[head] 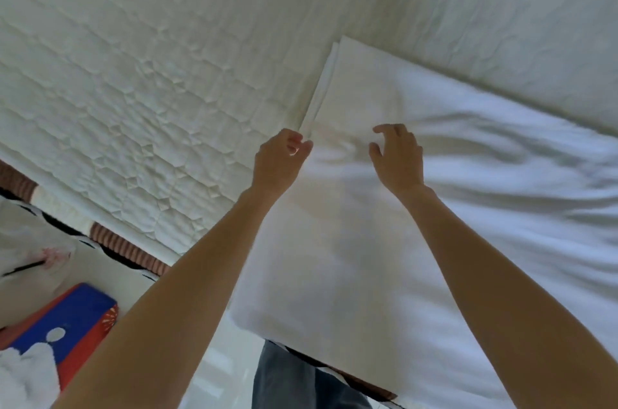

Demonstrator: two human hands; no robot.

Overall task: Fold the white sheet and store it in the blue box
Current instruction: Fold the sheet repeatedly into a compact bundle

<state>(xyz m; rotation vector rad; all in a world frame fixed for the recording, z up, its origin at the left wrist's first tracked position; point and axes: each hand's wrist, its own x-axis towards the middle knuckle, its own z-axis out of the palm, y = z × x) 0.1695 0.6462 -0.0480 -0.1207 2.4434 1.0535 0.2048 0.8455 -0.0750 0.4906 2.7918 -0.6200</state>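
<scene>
Spread across wide quilted cream mattress pad (133, 91): large white cotton sheet (434, 208), already doubled into several layers, stacked edges visible at far corner, near end hanging just over bed edge. Judged light, limp and shape-shifting; likely to slide layer on layer, so best taken at stacked corners or along layered edge, all plies pinched together. Surface plain, matte, rippled and blurred toward right side, smoother near left edge. On floor at lower left, well apart from sheet: blue fabric box with red sides (67, 318), partly hidden. Left hand (279, 158) pinching sheet's left edge between thumb and fingertips. Right hand (398, 154) just above cloth, fingers loosely curved, grasping nothing.
</scene>
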